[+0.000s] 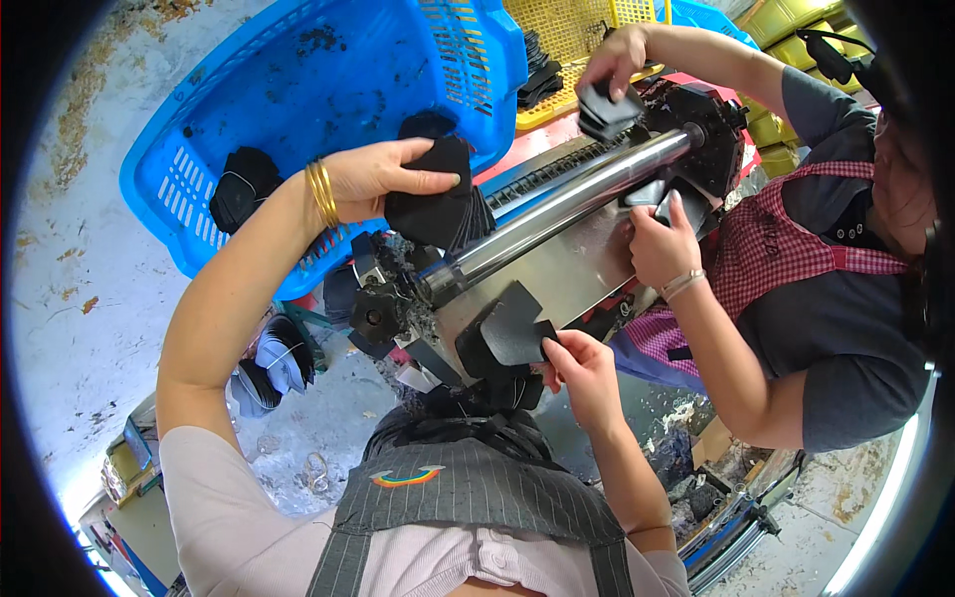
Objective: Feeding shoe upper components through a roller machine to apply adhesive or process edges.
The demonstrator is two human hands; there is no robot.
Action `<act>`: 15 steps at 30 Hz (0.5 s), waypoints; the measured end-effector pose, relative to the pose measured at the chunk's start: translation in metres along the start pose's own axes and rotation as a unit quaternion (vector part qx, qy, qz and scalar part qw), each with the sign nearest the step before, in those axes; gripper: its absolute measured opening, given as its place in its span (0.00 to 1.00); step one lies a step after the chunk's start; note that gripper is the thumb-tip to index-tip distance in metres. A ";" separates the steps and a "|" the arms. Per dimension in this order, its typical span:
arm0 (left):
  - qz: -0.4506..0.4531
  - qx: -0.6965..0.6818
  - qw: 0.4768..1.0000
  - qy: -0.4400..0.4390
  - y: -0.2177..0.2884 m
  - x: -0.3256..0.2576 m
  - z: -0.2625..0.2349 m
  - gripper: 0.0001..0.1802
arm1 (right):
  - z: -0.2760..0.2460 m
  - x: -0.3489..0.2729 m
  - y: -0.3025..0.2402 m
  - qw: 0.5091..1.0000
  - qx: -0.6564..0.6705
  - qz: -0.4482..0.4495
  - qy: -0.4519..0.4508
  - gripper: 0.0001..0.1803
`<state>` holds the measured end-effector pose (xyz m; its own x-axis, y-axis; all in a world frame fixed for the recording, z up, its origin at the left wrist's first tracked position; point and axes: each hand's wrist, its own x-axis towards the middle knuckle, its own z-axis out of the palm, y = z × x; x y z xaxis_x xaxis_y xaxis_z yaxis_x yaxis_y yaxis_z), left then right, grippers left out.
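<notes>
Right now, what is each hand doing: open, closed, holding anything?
Left hand: closed on a stack of black pieces above the machine roller.
Right hand: pinching a black piece at the machine's front.

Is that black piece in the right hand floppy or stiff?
Probably fairly stiff: the black piece juts out flat from the right hand, pinched at one edge, without drooping. Likely light, since fingertips alone hold it. Its matte surface looks unlikely to slip.

Blue basket (298,80), yellow crate (572,30), black fabric pcs (430,199), red-white checked apron (786,249), grey pinstripe apron (477,488).
</notes>
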<state>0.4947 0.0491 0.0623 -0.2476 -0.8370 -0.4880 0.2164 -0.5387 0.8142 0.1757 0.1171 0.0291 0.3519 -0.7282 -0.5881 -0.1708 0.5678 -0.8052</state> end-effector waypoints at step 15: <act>-0.107 0.016 0.993 -0.041 -0.010 0.017 -0.003 0.18 | 0.021 -0.002 0.021 0.910 -0.365 -0.178 0.088 0.14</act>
<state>0.4907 0.0400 0.0446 -0.3611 -0.6926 -0.6244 0.1208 -0.6987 0.7051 0.1904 0.1389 0.0148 0.3628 -0.9024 -0.2325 -0.6631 -0.0747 -0.7448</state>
